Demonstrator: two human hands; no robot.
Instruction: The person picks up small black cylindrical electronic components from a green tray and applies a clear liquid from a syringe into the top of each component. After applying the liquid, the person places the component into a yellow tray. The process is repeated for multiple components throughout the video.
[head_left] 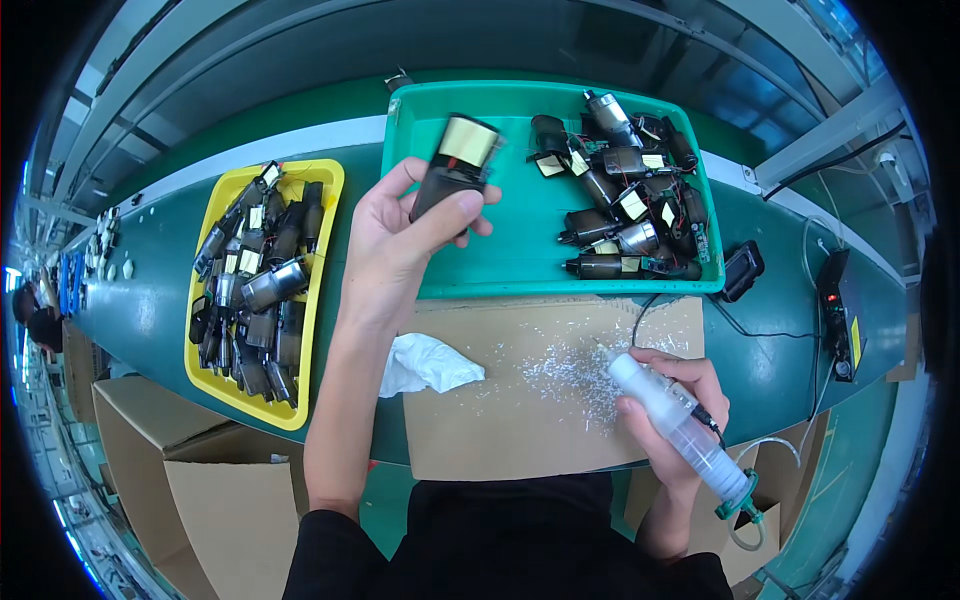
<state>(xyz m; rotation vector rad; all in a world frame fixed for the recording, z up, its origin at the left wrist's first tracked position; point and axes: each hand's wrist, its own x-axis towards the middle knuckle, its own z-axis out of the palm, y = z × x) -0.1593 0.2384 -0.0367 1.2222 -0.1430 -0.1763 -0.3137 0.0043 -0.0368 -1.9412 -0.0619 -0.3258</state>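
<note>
On the green table [150,310] there stands a green tray [520,245], with a cardboard sheet [500,430] just in front of it and a yellow tray [330,220] to the left (both trays contain dark parts [625,160]). Above the cardboard sheet, the right hand [655,440] is grasping a tube dispenser [672,412], while the left hand [400,225] grips one dark piece [445,187] over the green tray's left part. White bits [570,375] are scattered on the cardboard sheet.
</note>
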